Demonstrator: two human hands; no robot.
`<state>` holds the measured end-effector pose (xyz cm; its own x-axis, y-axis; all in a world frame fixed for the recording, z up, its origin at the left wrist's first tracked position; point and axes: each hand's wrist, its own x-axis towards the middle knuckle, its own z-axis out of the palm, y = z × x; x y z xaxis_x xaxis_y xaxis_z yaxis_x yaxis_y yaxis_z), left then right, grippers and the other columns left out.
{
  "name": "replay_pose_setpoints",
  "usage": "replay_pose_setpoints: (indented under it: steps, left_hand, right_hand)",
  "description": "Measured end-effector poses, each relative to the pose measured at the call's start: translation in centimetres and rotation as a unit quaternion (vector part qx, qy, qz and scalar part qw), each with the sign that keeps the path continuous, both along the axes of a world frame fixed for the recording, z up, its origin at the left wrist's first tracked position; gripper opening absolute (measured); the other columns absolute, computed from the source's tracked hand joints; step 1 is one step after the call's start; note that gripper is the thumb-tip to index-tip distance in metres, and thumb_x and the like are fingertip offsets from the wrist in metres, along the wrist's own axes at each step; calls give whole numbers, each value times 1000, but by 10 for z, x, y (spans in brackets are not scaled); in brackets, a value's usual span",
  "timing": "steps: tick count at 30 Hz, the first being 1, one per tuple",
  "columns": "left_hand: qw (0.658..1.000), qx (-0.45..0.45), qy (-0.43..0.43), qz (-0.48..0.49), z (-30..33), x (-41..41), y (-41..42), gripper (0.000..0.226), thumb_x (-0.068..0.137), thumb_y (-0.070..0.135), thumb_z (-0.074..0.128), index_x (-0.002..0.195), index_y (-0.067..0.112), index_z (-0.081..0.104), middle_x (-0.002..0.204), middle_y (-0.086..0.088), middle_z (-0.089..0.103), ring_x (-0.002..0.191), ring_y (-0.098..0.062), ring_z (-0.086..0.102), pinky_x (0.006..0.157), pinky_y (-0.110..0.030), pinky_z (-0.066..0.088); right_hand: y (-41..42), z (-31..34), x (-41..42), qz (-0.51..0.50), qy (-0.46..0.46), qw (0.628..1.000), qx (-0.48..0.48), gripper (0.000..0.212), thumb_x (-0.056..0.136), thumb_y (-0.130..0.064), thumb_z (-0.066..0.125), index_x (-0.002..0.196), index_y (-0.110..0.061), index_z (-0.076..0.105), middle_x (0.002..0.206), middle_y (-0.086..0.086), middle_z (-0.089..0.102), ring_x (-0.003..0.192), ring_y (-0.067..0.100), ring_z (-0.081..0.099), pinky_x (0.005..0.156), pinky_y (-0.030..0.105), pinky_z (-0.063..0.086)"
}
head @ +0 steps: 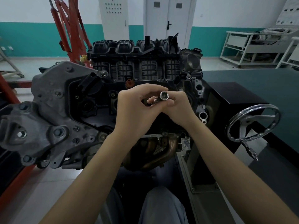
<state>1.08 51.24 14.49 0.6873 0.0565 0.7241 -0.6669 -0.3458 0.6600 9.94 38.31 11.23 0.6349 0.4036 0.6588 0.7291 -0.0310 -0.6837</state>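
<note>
A car engine [68,110] on a stand fills the middle of the view, with a black ribbed intake manifold [135,59] at the back. Both hands meet above the engine's top cover. My right hand [176,109] grips a shiny metal socket [164,95], its open end facing me. My left hand [134,109] curls its fingers round the other end of the same tool, where a small metal part [155,99] shows between the fingers. The rest of the tool is hidden by the hands.
A chrome handwheel [252,123] with a crank handle sits at the right of the stand, beside a dark green table [258,81]. A red hoist frame [69,26] stands at the back left. White racks [252,46] line the right wall. My legs are below.
</note>
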Motion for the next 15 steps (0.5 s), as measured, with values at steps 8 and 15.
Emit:
replay_pose_setpoints:
  steps: [8,15]
  left_hand:
    - [998,28,25,-59,3,-1,3,32,76,-3,76,105,6,70,99,-5,72,99,-13,68,91,-34,55]
    - [998,15,20,-61,0,-1,2,33,80,-8,69,110,8,68,102,-3,72,101,-13,68,92,-34,54]
  right_hand:
    - [-1,-1,4,-11,9,1000,-8,20,77,-2,72,83,-22,73,80,-17,71,82,1,68,76,17,51]
    - [1,4,-6,24,1,1000,-18,23,82,-17,63,83,-39,65,83,-32,67,82,-9,64,73,8,46]
